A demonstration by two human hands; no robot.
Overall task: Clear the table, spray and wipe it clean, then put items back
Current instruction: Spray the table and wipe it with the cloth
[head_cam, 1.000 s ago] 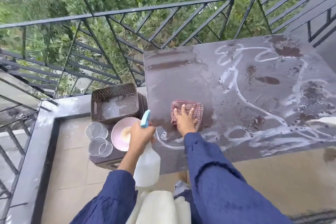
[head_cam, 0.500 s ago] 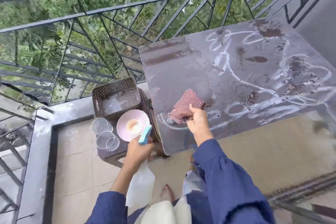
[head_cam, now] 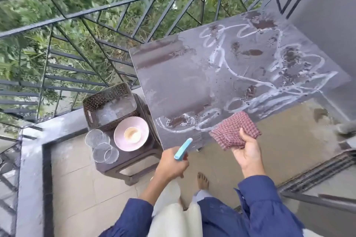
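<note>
Both are gripping stuff, left hand [head_cam: 170,165] the spray bottle [head_cam: 183,148], right hand [head_cam: 248,153] the cloth [head_cam: 234,131], so imo foam [head_cam: 277,98] is prob drying streaky on the tabletop [head_cam: 173,82] or dripping toward the glasses [head_cam: 102,145].

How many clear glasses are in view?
2. Both on the stool beside the pink bowl: one glass by the basket, other glass nearer the camera. Overlapping outlines may hide another.

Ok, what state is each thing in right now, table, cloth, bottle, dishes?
Table: wet, streaked with white foam and brown dirt.
Cloth: bunched, gripped by right hand.
Spray bottle: gripped by left hand.
Pink bowl: on stool, upright.
Glasses: on stool beside pink bowl.
</note>
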